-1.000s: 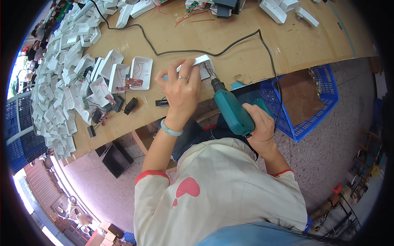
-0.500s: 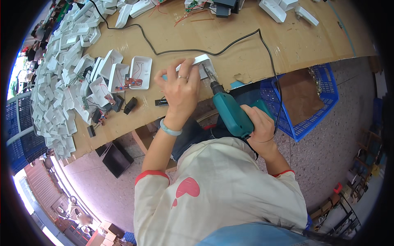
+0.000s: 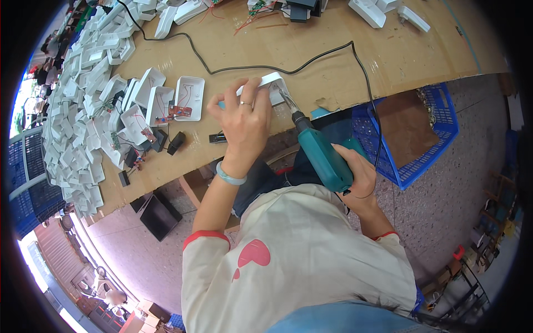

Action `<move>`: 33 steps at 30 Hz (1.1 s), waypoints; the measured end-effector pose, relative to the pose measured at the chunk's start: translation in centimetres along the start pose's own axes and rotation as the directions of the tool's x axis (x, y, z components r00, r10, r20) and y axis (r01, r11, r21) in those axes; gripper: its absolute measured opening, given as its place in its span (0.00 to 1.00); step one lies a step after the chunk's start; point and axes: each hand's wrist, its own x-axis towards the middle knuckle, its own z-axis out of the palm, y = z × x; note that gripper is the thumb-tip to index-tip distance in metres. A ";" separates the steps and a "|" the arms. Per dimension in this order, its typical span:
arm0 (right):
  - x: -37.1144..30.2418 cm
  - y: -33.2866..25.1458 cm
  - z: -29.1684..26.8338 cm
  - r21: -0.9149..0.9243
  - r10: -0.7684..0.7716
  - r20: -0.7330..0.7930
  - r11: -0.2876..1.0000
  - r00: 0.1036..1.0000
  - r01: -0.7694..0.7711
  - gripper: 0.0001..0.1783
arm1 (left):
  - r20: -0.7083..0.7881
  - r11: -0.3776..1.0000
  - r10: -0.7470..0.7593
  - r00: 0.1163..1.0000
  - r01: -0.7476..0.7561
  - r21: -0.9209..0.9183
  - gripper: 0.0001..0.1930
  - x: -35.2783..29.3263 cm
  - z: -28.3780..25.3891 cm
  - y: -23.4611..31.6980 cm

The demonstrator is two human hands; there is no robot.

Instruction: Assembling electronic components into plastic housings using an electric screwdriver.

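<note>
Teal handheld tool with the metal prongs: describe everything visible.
The teal handheld tool with a smooth, plastic-looking body has a black collar and slim silvery metal prongs at its front, plus a small dark piece at its rear end. The person's bare right hand grips it; another teal part shows beyond the fingers. It slants up and left in the picture, prongs at an open white plastic-looking box. Whether the tip touches anything inside, or whether it's powered, I can't tell.

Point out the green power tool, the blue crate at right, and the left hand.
Green power tool (image 3: 325, 158), head view: its housing.
Blue crate (image 3: 422, 161), head view: its side wall.
Left hand (image 3: 244, 126), head view: its back.
</note>
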 end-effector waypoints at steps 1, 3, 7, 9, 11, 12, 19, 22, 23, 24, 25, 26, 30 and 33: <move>0.0 -0.2 -0.3 0.011 0.009 0.027 1.000 1.000 -0.010 0.26 | 0.010 1.000 -0.009 1.000 0.009 0.001 0.08 0.0 -0.2 0.1; 0.0 -0.7 -0.8 0.021 0.011 0.015 1.000 1.000 -0.011 0.25 | 0.005 0.998 -0.021 1.000 0.021 -0.052 0.09 0.3 -1.3 0.6; -0.8 -0.9 -1.2 0.031 0.063 -0.047 0.998 0.997 -0.062 0.22 | -0.148 0.987 -0.029 0.989 0.005 -0.161 0.12 -1.2 -2.1 0.6; -0.6 -0.8 -1.0 0.033 0.052 -0.051 0.998 0.997 -0.051 0.22 | -0.119 0.989 -0.031 0.992 0.013 -0.147 0.12 -2.0 -1.8 0.0; -0.4 -0.8 -1.1 0.021 0.042 -0.056 0.999 0.998 -0.041 0.22 | -0.095 0.989 -0.036 0.995 0.022 -0.146 0.12 -2.3 -1.3 -0.2; -0.4 -0.8 -1.2 0.022 0.039 -0.066 0.999 0.997 -0.038 0.22 | -0.113 0.989 -0.036 0.993 0.019 -0.147 0.12 -2.3 -1.1 -0.2; -0.9 -1.0 -1.3 0.021 0.053 -0.098 0.998 0.994 -0.051 0.22 | -0.117 0.990 0.001 0.993 -0.018 -0.140 0.13 -1.2 -1.0 0.2; -1.0 -1.0 -1.1 0.020 0.071 -0.075 0.997 0.995 -0.070 0.22 | -0.050 0.982 0.069 0.996 -0.077 -0.172 0.14 -1.4 -0.6 0.0; -1.0 -0.9 -1.1 0.020 0.072 -0.076 0.997 0.994 -0.071 0.22 | -0.050 0.982 0.071 0.996 -0.078 -0.173 0.14 -1.3 -0.5 0.1; -1.1 -0.8 -1.0 0.026 0.080 -0.065 0.997 0.995 -0.078 0.22 | -0.027 0.989 0.058 0.998 -0.061 -0.132 0.15 -1.2 -0.5 0.1; -1.1 -0.8 -0.9 0.031 0.089 -0.055 0.996 0.995 -0.087 0.22 | -0.004 0.995 0.044 0.999 -0.045 -0.091 0.16 -1.1 -0.6 0.1; -1.1 -0.7 -0.8 0.030 0.090 -0.056 0.996 0.994 -0.089 0.22 | -0.004 0.995 0.046 0.999 -0.046 -0.093 0.16 -0.9 -0.5 0.1; -0.7 -0.3 -0.3 0.051 0.072 -0.038 0.996 0.997 -0.070 0.24 | -0.001 0.998 0.007 1.000 -0.007 -0.065 0.13 -0.5 0.0 0.1; -0.4 0.1 0.2 0.060 0.067 -0.016 0.996 0.998 -0.066 0.26 | -0.037 1.000 -0.001 0.999 0.001 0.001 0.10 -0.5 0.5 0.5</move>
